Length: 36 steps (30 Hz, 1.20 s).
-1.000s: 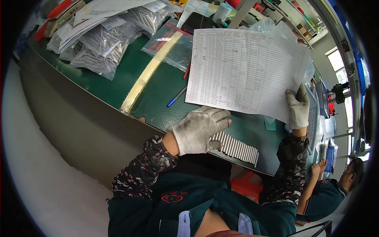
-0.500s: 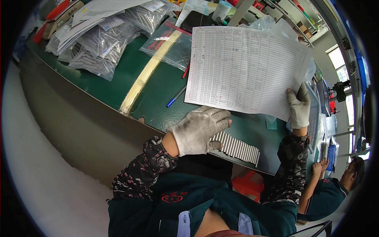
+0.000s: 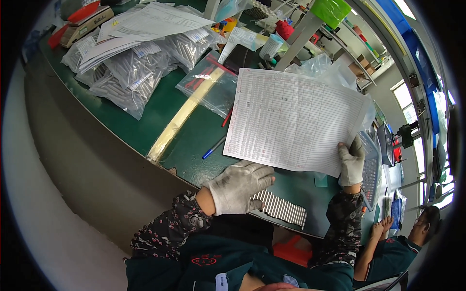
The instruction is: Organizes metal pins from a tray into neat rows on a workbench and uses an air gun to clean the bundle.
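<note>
My right hand (image 3: 350,162), in a fingertip-cut white glove, pinches the lower right corner of a large printed table sheet (image 3: 291,119). The sheet spreads over the green workbench, its right side slightly raised. My left hand (image 3: 239,188), in a soiled white glove, lies flat with fingers stretched out along the sheet's lower edge. Its thumb touches or rests close beside the left end of a row of thin metal pins (image 3: 281,208). These lie side by side near the bench's front edge. My left palm hides whatever is under it.
Clear bags of metal pins (image 3: 128,80) with papers on top lie at the left. A yellowish tape strip (image 3: 187,114), a blue pen (image 3: 213,148) and a zip bag (image 3: 206,87) are beside the sheet. A basket (image 3: 371,167) stands right, near another person (image 3: 395,247).
The view has tilted, so the whole scene sits lower in the picture. Both hands keep nearly the same places at the sheet and the pins.
</note>
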Motion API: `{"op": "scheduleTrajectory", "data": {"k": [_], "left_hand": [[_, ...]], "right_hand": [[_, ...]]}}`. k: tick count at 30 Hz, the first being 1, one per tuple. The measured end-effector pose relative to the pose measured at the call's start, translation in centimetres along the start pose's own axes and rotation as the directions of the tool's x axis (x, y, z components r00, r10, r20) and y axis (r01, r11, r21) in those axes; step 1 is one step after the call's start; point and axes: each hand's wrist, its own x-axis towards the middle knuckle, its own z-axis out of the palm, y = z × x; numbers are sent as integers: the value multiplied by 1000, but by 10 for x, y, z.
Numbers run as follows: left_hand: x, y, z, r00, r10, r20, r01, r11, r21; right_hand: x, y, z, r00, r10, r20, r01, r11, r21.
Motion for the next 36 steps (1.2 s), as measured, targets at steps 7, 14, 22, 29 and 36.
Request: {"op": "scheduleTrajectory", "data": {"k": [7,14,22,29,36], "left_hand": [[2,-2,1,1000,5,-16,-5,1000,-3],[2,-2,1,1000,11,-28,-11,1000,-17],[1,-2,2,999,5,-34,-6,1000,-31],[2,-2,0,1000,1,0,-1,999,-42],[2,-2,2,1000,0,-25,-1,999,-46]], "right_hand": [[4,2,-3,999,-24,29,25,999,-30],[4,1,-2,1000,-18,7,18,999,-39],[3,0,-1,1000,1,-10,-1,999,-46],[4,3,-5,1000,3,-11,-4,998,-55],[4,2,-4,1000,14,-28,-16,998,-58]]}}
